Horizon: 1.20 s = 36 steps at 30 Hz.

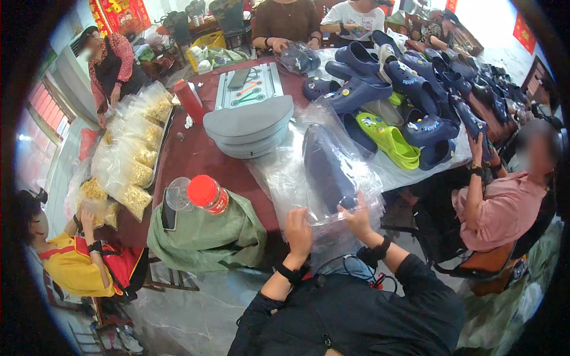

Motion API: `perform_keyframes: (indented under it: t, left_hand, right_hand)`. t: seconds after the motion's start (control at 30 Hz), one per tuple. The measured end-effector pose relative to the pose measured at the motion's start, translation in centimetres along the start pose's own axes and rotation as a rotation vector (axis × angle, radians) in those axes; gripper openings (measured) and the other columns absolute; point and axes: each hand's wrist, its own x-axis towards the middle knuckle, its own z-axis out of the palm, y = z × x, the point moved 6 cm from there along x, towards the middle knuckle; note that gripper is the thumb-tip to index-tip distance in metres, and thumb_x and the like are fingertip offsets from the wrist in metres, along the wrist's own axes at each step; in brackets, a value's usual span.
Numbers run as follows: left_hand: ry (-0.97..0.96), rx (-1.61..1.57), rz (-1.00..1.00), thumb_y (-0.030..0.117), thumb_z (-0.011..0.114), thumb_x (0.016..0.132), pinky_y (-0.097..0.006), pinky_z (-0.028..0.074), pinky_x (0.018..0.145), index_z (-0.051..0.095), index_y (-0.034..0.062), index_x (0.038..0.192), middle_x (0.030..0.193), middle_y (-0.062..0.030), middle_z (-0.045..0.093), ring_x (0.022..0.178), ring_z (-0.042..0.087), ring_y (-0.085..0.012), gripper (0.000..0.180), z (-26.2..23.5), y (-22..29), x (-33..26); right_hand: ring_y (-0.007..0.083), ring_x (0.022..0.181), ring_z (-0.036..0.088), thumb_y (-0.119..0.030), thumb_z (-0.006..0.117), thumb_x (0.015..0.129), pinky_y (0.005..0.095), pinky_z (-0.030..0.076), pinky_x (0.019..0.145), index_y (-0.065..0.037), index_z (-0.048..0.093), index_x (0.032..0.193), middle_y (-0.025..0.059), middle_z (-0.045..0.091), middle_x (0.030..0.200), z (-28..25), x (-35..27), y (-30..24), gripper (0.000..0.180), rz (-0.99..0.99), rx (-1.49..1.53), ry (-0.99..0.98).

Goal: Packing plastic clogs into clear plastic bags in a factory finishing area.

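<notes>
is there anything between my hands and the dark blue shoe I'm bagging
Only the clear plastic bag. The dark blue shoe lies inside it, and the left hand and right hand grip the bag's near edge. Nothing else visible lies between.

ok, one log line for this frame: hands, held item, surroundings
left hand: grips clear plastic bag | right hand: grips same bag | bag: holds dark blue clog | beside: green cloth bag

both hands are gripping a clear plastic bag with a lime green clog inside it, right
Not quite. In the head view the left hand and right hand do grip the clear plastic bag, but the clog inside is dark navy. The lime green clog lies unbagged on the table.
</notes>
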Motion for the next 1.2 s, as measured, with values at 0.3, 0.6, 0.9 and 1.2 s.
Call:
perform_keyframes:
  t: [0.3,0.6,0.9,1.2]
  left_hand:
    - [-0.120,-0.184,0.297,-0.009,0.047,0.072,-0.044,0.044,0.073,0.052,-0.0015,0.098,0.092,-0.0216,0.054,0.084,0.053,-0.0395,0.028,-1.0,3.3,-0.9]
    - [-0.131,0.044,0.331,0.000,0.052,0.077,-0.040,0.040,0.067,0.051,-0.0007,0.098,0.078,-0.0163,0.047,0.074,0.047,-0.0330,0.022,0.1,2.2,0.2]
    - [-0.164,-0.004,0.293,-0.003,0.055,0.077,-0.042,0.044,0.077,0.053,-0.0002,0.104,0.094,-0.0196,0.052,0.089,0.052,-0.0380,0.027,1.1,1.4,-1.3]
    - [-0.086,0.038,0.300,-0.002,0.059,0.076,-0.042,0.045,0.077,0.053,-0.0001,0.102,0.097,-0.0200,0.053,0.088,0.053,-0.0375,0.027,0.5,1.9,-1.1]
  right_hand:
    - [0.0330,0.103,0.058,-0.026,0.070,0.071,0.0403,0.045,0.086,0.001,0.044,0.123,0.0214,0.060,0.106,1.9,3.3,-3.5,0.065,-0.261,-0.426,-0.061]
    - [0.0367,0.116,0.048,-0.037,0.068,0.079,0.0404,0.040,0.096,-0.001,0.033,0.135,0.0287,0.045,0.126,1.8,4.8,-0.4,0.075,-0.004,-0.385,-0.050]
    - [0.0292,0.091,0.064,-0.026,0.061,0.082,0.0364,0.049,0.082,-0.002,0.063,0.106,0.0185,0.067,0.095,-8.9,3.4,-4.8,0.034,0.137,-0.471,-0.657]
    - [0.0297,0.094,0.062,-0.022,0.066,0.080,0.0360,0.048,0.081,-0.004,0.058,0.108,0.0138,0.062,0.106,-16.2,14.3,-6.3,0.034,-0.159,-0.575,0.123]
